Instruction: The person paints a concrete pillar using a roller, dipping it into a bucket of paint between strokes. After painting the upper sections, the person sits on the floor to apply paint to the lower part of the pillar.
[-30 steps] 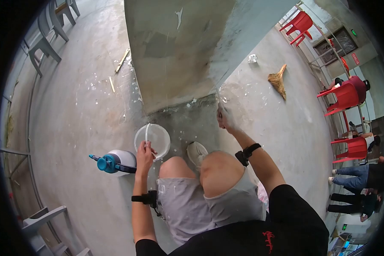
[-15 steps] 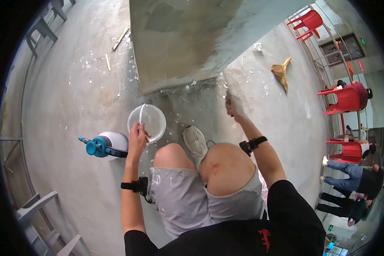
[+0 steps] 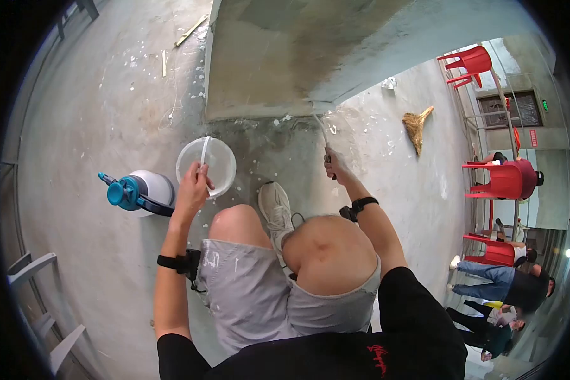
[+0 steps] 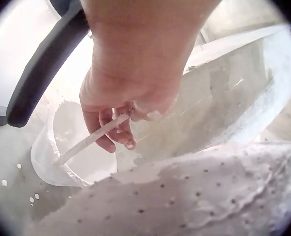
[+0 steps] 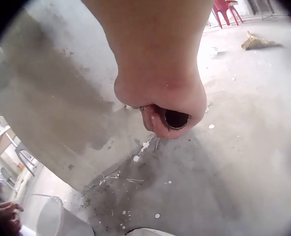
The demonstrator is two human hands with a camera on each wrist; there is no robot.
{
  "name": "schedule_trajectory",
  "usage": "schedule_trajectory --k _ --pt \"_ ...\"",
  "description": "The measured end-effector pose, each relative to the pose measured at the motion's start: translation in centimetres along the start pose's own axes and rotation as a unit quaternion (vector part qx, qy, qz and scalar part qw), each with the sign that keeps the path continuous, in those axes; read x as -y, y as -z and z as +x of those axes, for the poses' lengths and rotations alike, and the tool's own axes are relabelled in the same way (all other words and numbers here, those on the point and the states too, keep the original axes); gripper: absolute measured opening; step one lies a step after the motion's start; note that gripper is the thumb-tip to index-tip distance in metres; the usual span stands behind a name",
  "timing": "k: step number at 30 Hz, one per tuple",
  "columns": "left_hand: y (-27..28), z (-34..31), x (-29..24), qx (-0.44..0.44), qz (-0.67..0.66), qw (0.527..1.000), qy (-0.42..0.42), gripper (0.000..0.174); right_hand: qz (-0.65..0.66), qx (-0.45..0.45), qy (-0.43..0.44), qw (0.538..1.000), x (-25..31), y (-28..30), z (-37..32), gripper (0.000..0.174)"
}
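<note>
In the head view my left hand (image 3: 194,188) grips the white handle (image 3: 204,149) of a translucent white bucket (image 3: 229,170). The left wrist view shows the fingers curled around that handle (image 4: 91,139), with the bucket's wall (image 4: 42,155) below. My right hand (image 3: 338,166) holds what looks like a paint roller by its handle, whose hollow dark end (image 5: 176,119) shows in the right wrist view. The roller's thin rod (image 3: 320,123) reaches up to the bottom corner of a patchy grey column (image 3: 266,76). Its head is hard to make out against the column.
Left of the bucket stands a white jug (image 3: 157,188) with a blue top. Wood strips (image 3: 190,30) and white splatters lie on the floor by the column. A straw broom head (image 3: 415,130) lies to the right, before red chairs (image 3: 503,179) and several people.
My right hand, blurred in motion earlier, drew back from the column's corner, then brought the tool up to its base. The left hand keeps its hold on the bucket handle. The head view has shifted.
</note>
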State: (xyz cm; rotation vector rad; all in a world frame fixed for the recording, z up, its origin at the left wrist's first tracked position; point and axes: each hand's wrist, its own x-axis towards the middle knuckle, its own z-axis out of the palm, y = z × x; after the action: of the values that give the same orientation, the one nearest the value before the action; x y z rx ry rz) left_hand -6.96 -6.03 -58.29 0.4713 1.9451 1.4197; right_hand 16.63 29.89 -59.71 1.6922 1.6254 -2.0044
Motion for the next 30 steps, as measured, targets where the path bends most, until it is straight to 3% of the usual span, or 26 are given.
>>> schedule_trajectory --k 4,9,13,18,19,22,24,30 --pt "-0.2 0.2 0.4 -0.005 -0.001 1.000 -0.002 0.033 -0.026 -0.040 -0.005 0.999 -0.1 -0.4 0.0 0.051" --pt "-0.4 0.2 -0.4 -0.001 0.001 1.000 0.005 0.032 0.053 -0.124 0.140 0.981 3.9 0.1 -6.2 0.051" --pt "-0.8 0.4 -0.4 0.013 0.005 1.000 -0.006 0.030 0.061 -0.062 0.247 0.965 8.6 1.0 -10.2 0.053" --pt "-1.2 0.5 -0.4 0.022 -0.011 1.000 -0.005 0.028 0.091 -0.052 0.156 0.982 5.1 0.4 -7.3 0.052" --pt "-1.1 0.5 -0.3 0.021 -0.015 1.000 -0.009 0.028 0.078 -0.071 0.101 0.989 4.1 -0.1 -6.3 0.052" --pt "-0.7 0.3 -0.2 0.012 -0.018 1.000 0.001 0.026 0.054 -0.041 0.078 0.995 0.4 -0.6 -2.4 0.050" --pt "-0.1 0.2 -0.3 0.006 -0.024 1.000 -0.001 0.027 0.014 -0.021 0.004 1.000 -0.5 -0.7 -0.1 0.049" --pt "0.4 -0.3 0.0 -0.014 -0.024 1.000 0.008 0.030 -0.073 -0.038 -0.017 0.996 -0.3 -0.5 3.0 0.049"
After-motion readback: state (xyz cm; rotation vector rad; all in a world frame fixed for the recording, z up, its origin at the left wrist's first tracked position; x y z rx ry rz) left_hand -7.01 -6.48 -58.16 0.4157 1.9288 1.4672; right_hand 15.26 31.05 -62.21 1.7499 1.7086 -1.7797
